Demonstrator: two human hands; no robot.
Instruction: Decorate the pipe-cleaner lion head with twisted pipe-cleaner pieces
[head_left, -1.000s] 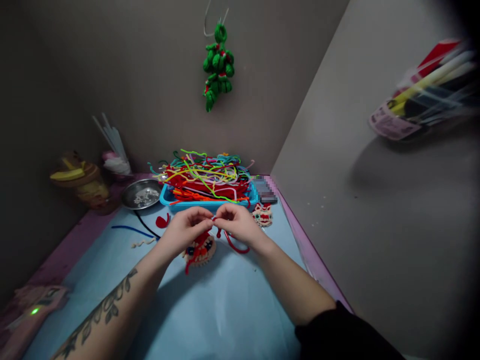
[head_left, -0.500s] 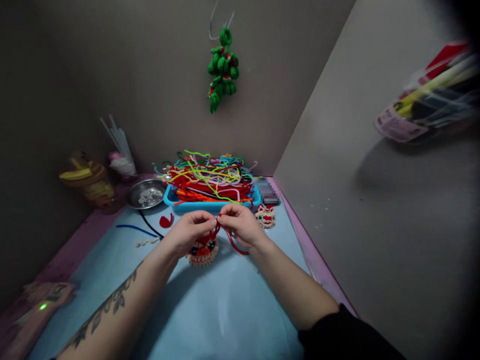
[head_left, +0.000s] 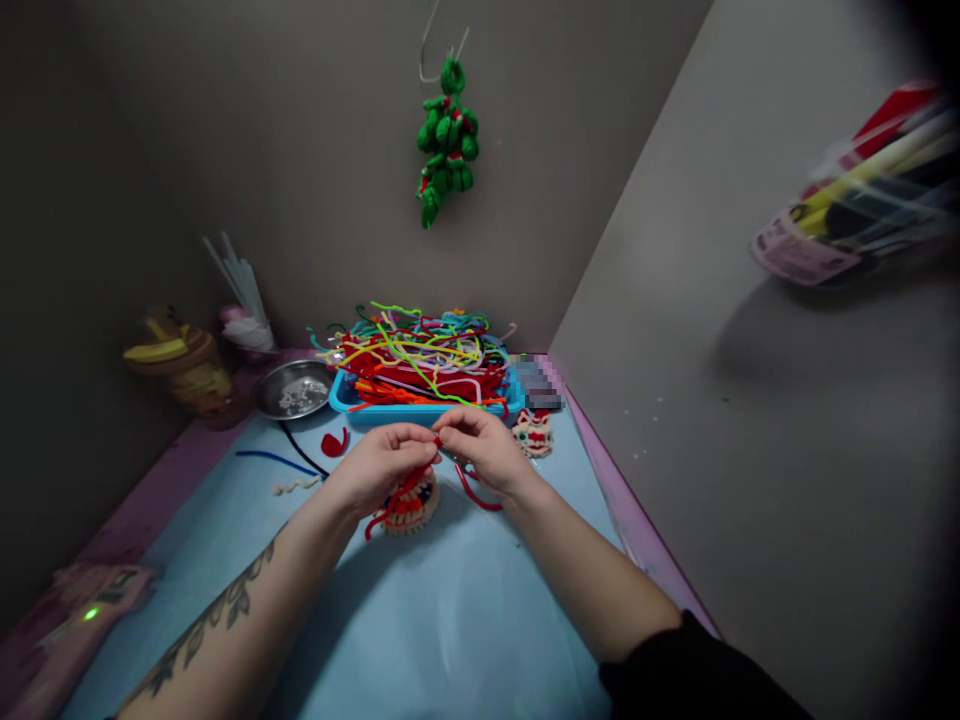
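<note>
Pinched together, the fingertips of the left hand [head_left: 379, 468] and the right hand [head_left: 487, 455] meet on one end of a red pipe cleaner [head_left: 469, 492]. Both hands are closed tight on it, with no gap showing between thumb and fingers. Its free length loops down under the right hand and rests on the blue mat [head_left: 450, 620]. Just beneath the left hand lies a small cream-and-red fuzzy figure [head_left: 411, 508], half hidden by the fingers; the red wire seems joined to it, though I cannot tell where.

Low at the left edge sits a pink device [head_left: 82, 605] with a green light. Beyond the hands a second small figure [head_left: 532, 433] lies near the right hand, and a red scrap [head_left: 334, 442], a blue pipe cleaner [head_left: 266, 460] and a cream curl [head_left: 294, 486] lie to the left. Farther back a blue tray [head_left: 420, 408] holds a heap of coloured pipe cleaners [head_left: 420, 355], with a metal bowl [head_left: 294, 388] beside it. A green figure [head_left: 448, 140] hangs on the wall above.

The risk, as I judge it, is in the pinch: the hold is on a thin, springy end, so a twist may slip free. A hard pull could also drag the figure out of shape.
</note>
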